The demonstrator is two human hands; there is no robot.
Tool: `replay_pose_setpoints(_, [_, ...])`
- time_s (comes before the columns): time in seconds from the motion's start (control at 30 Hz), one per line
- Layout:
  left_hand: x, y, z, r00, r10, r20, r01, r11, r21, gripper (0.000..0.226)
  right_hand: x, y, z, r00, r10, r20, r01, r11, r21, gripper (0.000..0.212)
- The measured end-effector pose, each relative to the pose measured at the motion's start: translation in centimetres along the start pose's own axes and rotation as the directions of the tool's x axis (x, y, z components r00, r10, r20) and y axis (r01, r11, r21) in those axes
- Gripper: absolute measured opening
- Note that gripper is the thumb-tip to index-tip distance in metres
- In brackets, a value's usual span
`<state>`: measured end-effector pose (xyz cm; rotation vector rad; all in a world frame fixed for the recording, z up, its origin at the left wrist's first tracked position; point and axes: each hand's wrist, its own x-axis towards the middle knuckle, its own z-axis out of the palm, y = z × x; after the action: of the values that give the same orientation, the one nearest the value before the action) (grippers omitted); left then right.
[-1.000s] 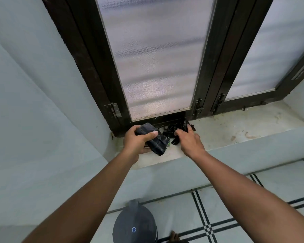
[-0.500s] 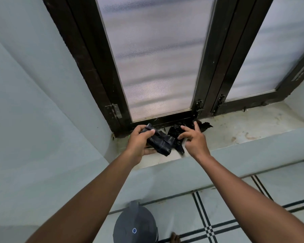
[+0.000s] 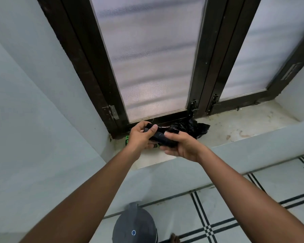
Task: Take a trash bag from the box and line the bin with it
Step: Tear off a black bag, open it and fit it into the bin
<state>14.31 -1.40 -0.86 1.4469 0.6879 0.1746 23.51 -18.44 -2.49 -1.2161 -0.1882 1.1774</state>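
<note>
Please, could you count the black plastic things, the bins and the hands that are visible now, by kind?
Folded black plastic trash bag bundle, held by both hands: 1
Crumpled black plastic bag on the sill: 1
Dark grey round lidded bin: 1
Hands, left hand and right hand: 2
Total: 5

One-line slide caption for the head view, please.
Both hands, left hand and right hand, grip a folded black trash bag above the windowsill; bin below.

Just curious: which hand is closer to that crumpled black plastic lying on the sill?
Right. The right hand is just in front of the crumpled plastic; the left hand sits further left, both gripping the folded bag bundle.
</note>
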Motion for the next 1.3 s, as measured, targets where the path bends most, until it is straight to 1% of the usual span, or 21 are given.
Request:
replay_pose_setpoints(0.07, [0.2,0.5,-0.1,0.999,0.018,-0.044,-0.014,0.996,0.091,0.025,0.2,0.2,0.1,0.995,-0.081,-0.063,0.084,0.995,0.046,0.036])
replay_pose_setpoints(0.23, [1.2,1.4,-0.2,0.996,-0.078,-0.038,0.080,0.995,0.063,0.030,0.6,0.3,-0.3,0.965,-0.173,-0.197,0.196,0.975,0.105,0.026])
replay_pose_setpoints(0.3, [2.3,1.2,-0.2,0.988,-0.042,-0.146,0.073,0.974,0.213,0.030,0.3,0.0,-0.7,0.950,-0.178,-0.257,0.216,0.967,0.132,0.028])
replay_pose_setpoints(0.33, [3.0,0.8,-0.4,0.983,0.044,-0.178,0.027,0.926,0.378,0.024,0.0,-0.1,-0.9,0.944,-0.178,-0.277,0.222,0.966,0.134,0.029])
replay_pose_setpoints(0.37, [3.5,0.4,-0.5,0.979,0.144,-0.145,-0.036,0.820,0.572,0.020,-0.2,-0.2,-1.1,0.939,-0.180,-0.294,0.226,0.965,0.131,0.029])
replay_pose_setpoints(0.4, [4.1,-0.1,-0.6,0.979,0.198,-0.038,-0.105,0.662,0.742,0.023,-0.4,-0.2,-1.3,0.931,-0.181,-0.316,0.232,0.964,0.131,0.029])
replay_pose_setpoints(0.43, [4.7,-0.6,-0.5,0.978,0.181,0.101,-0.179,0.489,0.854,0.029,-0.4,-0.3,-1.4,0.923,-0.178,-0.342,0.236,0.962,0.136,0.028])
replay_pose_setpoints(0.47, [5.3,-1.2,-0.3,0.971,0.109,0.214,-0.238,0.323,0.916,0.039,-0.5,-0.4,-1.5,0.913,-0.171,-0.371,0.238,0.961,0.143,0.026])
replay_pose_setpoints(0.53, [5.8,-1.8,0.1,0.953,-0.029,0.300,-0.298,0.057,0.953,0.051,-0.4,-0.5,-1.7,0.892,-0.157,-0.424,0.242,0.958,0.153,0.022])
replay_pose_setpoints(0.6, [6.1,-2.0,0.4,0.940,-0.030,0.340,-0.341,-0.099,0.935,0.053,-0.4,-0.7,-1.9,0.878,-0.143,-0.456,0.232,0.962,0.145,0.020])
replay_pose_setpoints(0.67, [6.3,-1.8,0.2,0.929,0.030,0.368,-0.360,-0.148,0.921,0.052,-0.4,-0.8,-2.2,0.874,-0.140,-0.465,0.200,0.977,0.081,0.018])
replay_pose_setpoints(0.73, [6.4,-1.4,-0.5,0.921,0.066,0.385,-0.375,-0.128,0.918,0.054,-0.4,-1.0,-2.3,0.883,-0.144,-0.447,0.173,0.985,0.025,0.018])
replay_pose_setpoints(0.8, [6.4,-0.9,-1.6,0.926,0.078,0.370,-0.370,-0.012,0.929,0.056,-0.3,-1.1,-2.2,0.899,-0.139,-0.416,0.173,0.984,0.044,0.017])
replay_pose_setpoints(0.83, [6.2,-0.6,-2.2,0.934,0.098,0.344,-0.353,0.090,0.931,0.056,-0.2,-1.3,-2.0,0.907,-0.135,-0.400,0.175,0.982,0.065,0.016])
replay_pose_setpoints(0.93, [5.3,0.2,-3.9,0.953,0.227,0.202,-0.292,0.502,0.814,0.051,0.3,-2.2,-1.1,0.927,-0.119,-0.356,0.175,0.976,0.129,0.014])
replay_pose_setpoints(1.0, [4.7,0.2,-4.5,0.959,0.263,0.104,-0.257,0.658,0.707,0.048,0.8,-2.9,-0.2,0.935,-0.119,-0.333,0.171,0.976,0.133,0.011])
replay_pose_setpoints(1.1, [3.6,-0.3,-5.4,0.966,0.256,0.037,-0.211,0.701,0.682,0.043,1.7,-3.7,1.4,0.940,-0.115,-0.323,0.163,0.978,0.127,0.009])
replay_pose_setpoints(1.17, [3.2,-0.5,-5.6,0.960,0.278,-0.008,-0.199,0.706,0.680,0.027,2.3,-4.2,2.3,0.938,-0.097,-0.333,0.162,0.971,0.174,0.011])
replay_pose_setpoints(1.2, [3.2,-0.6,-5.7,0.964,0.259,-0.061,-0.167,0.767,0.619,0.017,2.5,-4.5,2.6,0.939,-0.090,-0.331,0.162,0.968,0.194,0.012])
replay_pose_setpoints(1.27, [2.7,-0.2,-5.8,0.972,0.110,-0.205,-0.029,0.932,0.362,0.025,2.7,-4.9,3.4,0.947,-0.086,-0.311,0.153,0.968,0.198,0.014])
replay_pose_setpoints(1.3, [2.6,-0.3,-5.9,0.967,0.036,-0.253,0.029,0.968,0.248,0.031,2.7,-5.0,3.7,0.950,-0.085,-0.301,0.147,0.970,0.192,0.014])
